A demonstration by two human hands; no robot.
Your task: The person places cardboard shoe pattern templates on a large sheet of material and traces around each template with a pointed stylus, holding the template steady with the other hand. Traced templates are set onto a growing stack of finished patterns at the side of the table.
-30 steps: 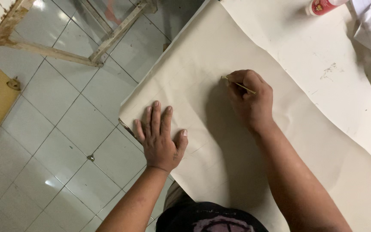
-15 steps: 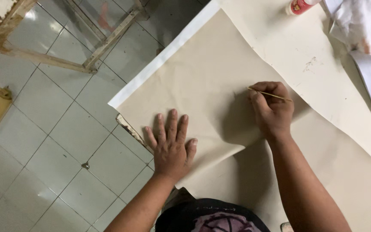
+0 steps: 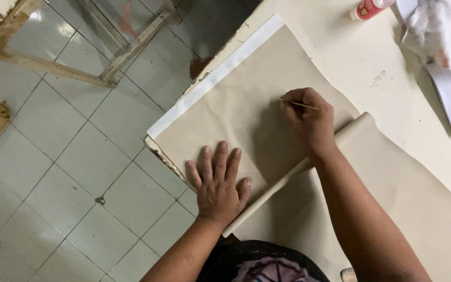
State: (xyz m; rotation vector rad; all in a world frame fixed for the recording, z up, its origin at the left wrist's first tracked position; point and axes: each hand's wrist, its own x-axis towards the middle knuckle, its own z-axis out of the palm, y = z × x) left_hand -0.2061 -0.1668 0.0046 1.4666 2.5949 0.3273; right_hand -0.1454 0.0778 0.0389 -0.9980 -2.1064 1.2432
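A large beige sheet of paper (image 3: 246, 99) lies on a cream table (image 3: 340, 57), with a rolled or folded edge (image 3: 298, 167) running across it. My left hand (image 3: 219, 185) presses flat on the sheet near the table's corner, fingers spread. My right hand (image 3: 309, 120) rests on the paper further in and grips a thin yellow pencil (image 3: 299, 105), its tip touching the sheet.
A white strip (image 3: 220, 73) shows along the table edge beyond the paper. A small glue bottle with a red label (image 3: 367, 7) and crumpled white cloth (image 3: 439, 31) lie at the far right. A wooden frame (image 3: 79, 47) stands on the grey tiled floor (image 3: 79, 156).
The view has shifted, so the table corner and white strip now show. A rolled fold has appeared across the paper near my wrists. Both hands keep their hold on sheet and pencil.
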